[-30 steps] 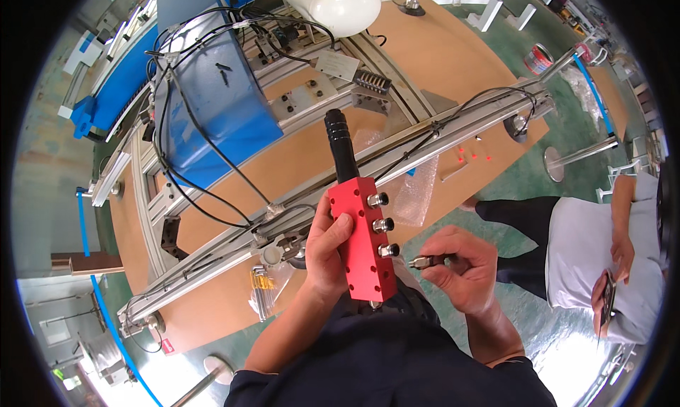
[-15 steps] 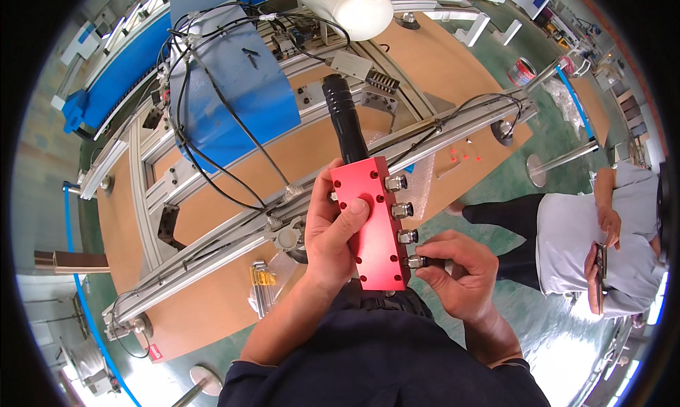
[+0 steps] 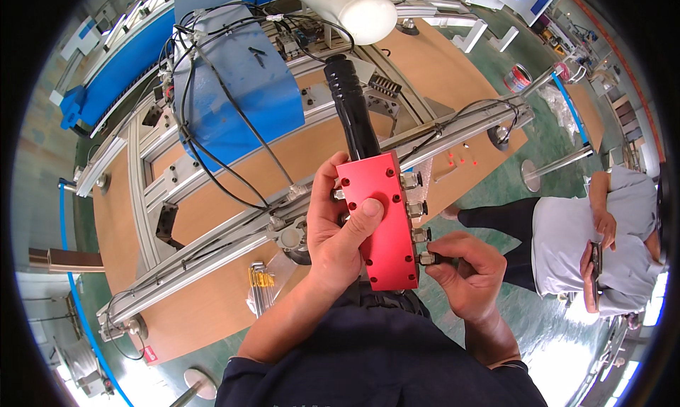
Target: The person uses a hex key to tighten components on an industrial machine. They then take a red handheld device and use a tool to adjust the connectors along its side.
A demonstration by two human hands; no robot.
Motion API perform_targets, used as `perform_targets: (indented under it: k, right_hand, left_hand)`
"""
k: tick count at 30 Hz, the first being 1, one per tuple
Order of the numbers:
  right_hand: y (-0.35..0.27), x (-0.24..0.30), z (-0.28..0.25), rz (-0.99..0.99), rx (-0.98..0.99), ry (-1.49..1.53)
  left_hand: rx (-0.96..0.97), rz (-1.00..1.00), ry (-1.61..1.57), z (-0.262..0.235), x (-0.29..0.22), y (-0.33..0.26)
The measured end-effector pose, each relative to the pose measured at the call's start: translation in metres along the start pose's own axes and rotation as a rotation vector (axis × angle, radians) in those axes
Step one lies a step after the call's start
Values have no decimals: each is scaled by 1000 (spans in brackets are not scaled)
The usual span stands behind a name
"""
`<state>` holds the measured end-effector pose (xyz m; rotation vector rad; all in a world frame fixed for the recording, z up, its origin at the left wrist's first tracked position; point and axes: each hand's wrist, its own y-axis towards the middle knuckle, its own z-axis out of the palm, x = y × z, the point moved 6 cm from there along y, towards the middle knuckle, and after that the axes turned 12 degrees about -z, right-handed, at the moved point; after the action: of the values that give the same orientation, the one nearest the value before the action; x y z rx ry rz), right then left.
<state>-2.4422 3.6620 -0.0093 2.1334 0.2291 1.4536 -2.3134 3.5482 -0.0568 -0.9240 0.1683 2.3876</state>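
Note:
A red metal manifold block [image 3: 386,237] with small screw holes lies in the grip of my left hand [image 3: 340,244], thumb across its front face and fingers behind. From its top end a black ribbed cylinder [image 3: 350,113] points away from me. Several silver push-in fittings [image 3: 417,208] stick out of its right side, and others show partly at the left side by my fingers. My right hand [image 3: 471,272] pinches the lowest fitting [image 3: 427,258] on the right side between thumb and forefinger. That fitting sits against the block.
Beyond the block stands an aluminium profile frame [image 3: 212,262] on brown board, with a blue cover [image 3: 248,102], black cables and a white cylinder [image 3: 368,17]. Yellow-sleeved hex keys [image 3: 262,279] lie at the near left. A person [image 3: 591,244] stands at the right holding a phone-like device.
The block has shifted slightly right and turned a little, showing more of its right-side fittings. My right hand has moved slightly right with it, still pinching the lowest fitting.

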Motion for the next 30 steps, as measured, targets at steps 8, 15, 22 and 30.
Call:
perform_targets:
  k: [8, 15, 22, 30]
  right_hand:
    - [14, 16, 7, -116, 121, -324]
    - [18, 12, 12, -106, 171, -319]
    - [16, 7, 13, -47, 131, -200]
    - [12, -4, 13, -75, 288, -298]
  left_hand:
    - [55, 81, 100, 4, -10, 0]
    - [6, 64, 97, -4, -6, 0]
    - [-16, 77, 114, -7, -9, -1]
    - [8, 88, 132, -2, -10, -2]
